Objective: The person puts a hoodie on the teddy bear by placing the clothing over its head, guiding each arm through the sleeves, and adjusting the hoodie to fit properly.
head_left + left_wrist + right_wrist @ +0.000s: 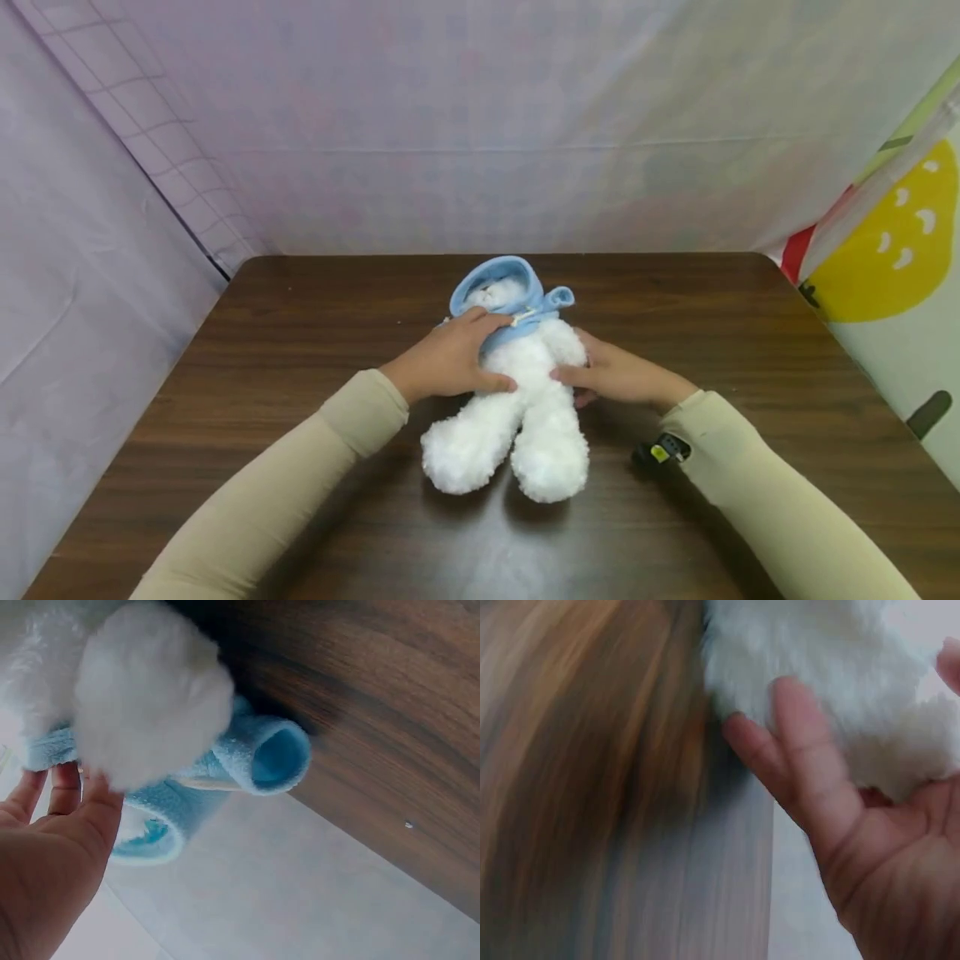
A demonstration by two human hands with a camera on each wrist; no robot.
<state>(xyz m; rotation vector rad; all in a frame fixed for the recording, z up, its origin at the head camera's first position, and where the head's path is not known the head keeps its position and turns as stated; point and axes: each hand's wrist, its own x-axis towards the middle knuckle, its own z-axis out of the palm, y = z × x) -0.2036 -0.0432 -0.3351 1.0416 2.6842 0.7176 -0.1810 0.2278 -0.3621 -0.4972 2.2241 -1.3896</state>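
Observation:
A fluffy white plush toy lies on its back on the table, its legs toward me. It has a light blue hooded jacket, the hood around its head at the far end. One sleeve shows its open, empty end, and a white arm of the toy lies outside the jacket. My left hand grips the toy's left side in the head view, thumb on the belly and fingers over the jacket. Opposite it, my right hand holds the body, thumb in front, other fingers against the fur.
The brown wooden table reaches back to a pale hanging curtain. A small black device sits at my right sleeve's cuff. To the right hangs a cloth with a yellow print.

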